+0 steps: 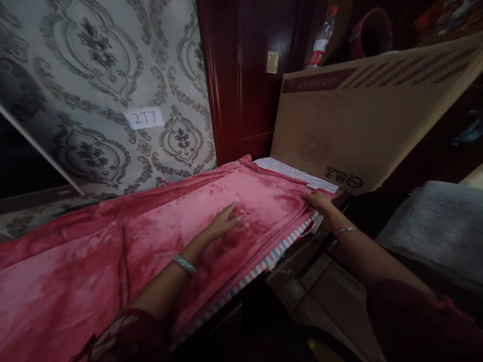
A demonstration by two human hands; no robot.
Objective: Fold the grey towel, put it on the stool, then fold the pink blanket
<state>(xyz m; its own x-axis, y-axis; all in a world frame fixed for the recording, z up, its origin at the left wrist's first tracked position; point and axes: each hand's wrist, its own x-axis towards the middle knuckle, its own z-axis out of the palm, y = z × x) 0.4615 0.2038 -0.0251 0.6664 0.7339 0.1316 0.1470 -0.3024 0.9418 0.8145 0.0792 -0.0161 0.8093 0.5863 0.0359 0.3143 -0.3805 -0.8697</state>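
Blanket, pink and plush, lay spread over a striped sheet on what looked like a bed, running from the lower left up to a cardboard box that leaned at the far end; the left hand rested flat on its middle, fingers stretched out and slightly apart, clamped on nothing; the right hand lay at the far right edge, fingers curled over the hem, though whether they pinched it I could not tell; the cloth seemed soft, limp and fairly light, likely to sag and slide rather than hold a shape; it would be best taken at the hem or a corner, with both hands well apart; patterned wallpaper with a paper label stood behind.
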